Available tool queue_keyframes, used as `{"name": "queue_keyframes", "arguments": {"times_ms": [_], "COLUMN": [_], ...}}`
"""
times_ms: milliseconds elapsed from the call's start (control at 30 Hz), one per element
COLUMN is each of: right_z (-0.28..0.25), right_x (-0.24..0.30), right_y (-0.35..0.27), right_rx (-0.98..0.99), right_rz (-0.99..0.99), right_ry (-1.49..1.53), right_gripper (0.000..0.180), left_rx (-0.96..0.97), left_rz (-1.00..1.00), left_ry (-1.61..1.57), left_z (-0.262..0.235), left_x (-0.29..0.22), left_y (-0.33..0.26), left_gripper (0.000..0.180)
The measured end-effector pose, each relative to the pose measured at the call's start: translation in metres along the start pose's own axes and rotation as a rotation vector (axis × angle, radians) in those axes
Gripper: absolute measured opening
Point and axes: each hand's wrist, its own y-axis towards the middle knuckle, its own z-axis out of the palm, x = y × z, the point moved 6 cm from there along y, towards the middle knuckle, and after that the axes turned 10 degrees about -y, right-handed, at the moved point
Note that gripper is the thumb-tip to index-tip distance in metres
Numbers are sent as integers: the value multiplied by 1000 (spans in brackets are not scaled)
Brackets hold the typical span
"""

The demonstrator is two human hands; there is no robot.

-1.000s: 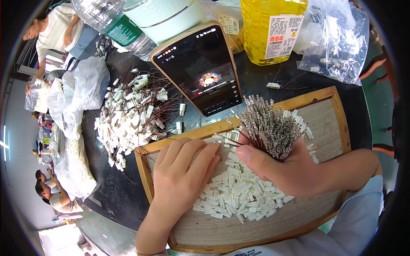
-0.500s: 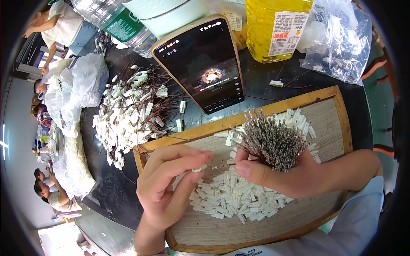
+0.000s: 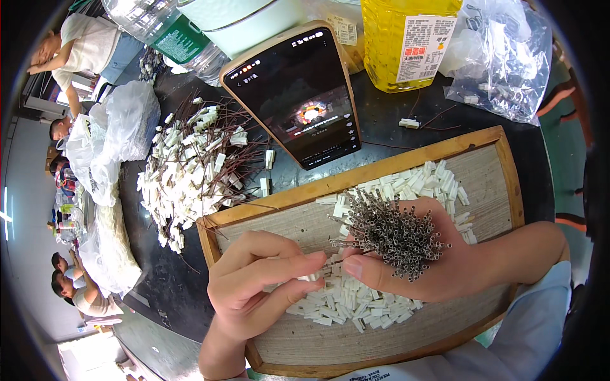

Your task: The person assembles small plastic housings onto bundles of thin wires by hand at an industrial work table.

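My left hand (image 3: 254, 286) pinches a small white plastic connector housing (image 3: 309, 277) between thumb and fingertips, just left of the bundle. In my right hand (image 3: 445, 273) is a thick bundle of wires with crimped metal terminals (image 3: 406, 238), their silvery open ends turned up. The right thumb presses near a single wire that sticks out toward the housing; whether its tip is inside cannot be made out. Below both hands, many loose white housings (image 3: 375, 308) lie in a wood-framed tray (image 3: 419, 149).
Left of the tray is a heap of white housings with brown wires (image 3: 197, 165). A phone (image 3: 298, 101) leans behind the tray. Beyond are a yellow-filled bottle (image 3: 406, 44), a clear water bottle (image 3: 178, 41) and plastic bags (image 3: 502, 63). Other people sit far left.
My left hand has moved right with the housing, close to the wire under the right thumb. The bundle has tipped, so its terminal ends now face more toward the view.
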Motion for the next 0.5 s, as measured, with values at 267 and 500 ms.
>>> {"name": "queue_keyframes", "arguments": {"times_ms": [267,500], "right_z": [7,4], "right_x": [-8,-2], "right_y": [-4,-2], "right_rx": [33,-9], "right_rz": [-34,-128], "right_ry": [-177,109], "right_gripper": [22,21], "left_rx": [10,104], "left_rz": [29,45], "left_ry": [215,248], "left_z": [2,15], "left_x": [-7,-11], "left_y": [-2,0], "left_gripper": [33,33]}}
